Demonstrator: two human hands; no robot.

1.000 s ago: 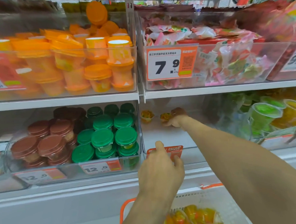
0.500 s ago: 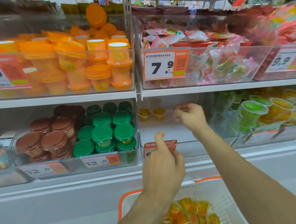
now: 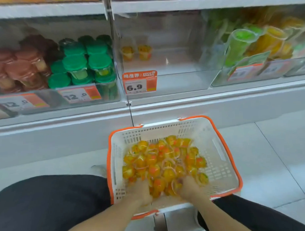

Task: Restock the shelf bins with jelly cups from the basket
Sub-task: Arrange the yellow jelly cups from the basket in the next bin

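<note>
Both hands, left hand (image 3: pixel 139 191) and right hand (image 3: pixel 188 187), are digging into jelly cups (image 3: pixel 164 160) inside the basket (image 3: pixel 219 165) (grip blurred, cannot tell).

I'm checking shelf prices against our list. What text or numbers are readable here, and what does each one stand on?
"6.9": orange and white price tag on the nearly empty clear plastic bin; its header characters and small print are too blurred.
"12.0": price tag below the green-lidded cups.
"12.0", blurred: left price tag below the brown-lidded cups.
Right-hand tags: unreadable.
</note>
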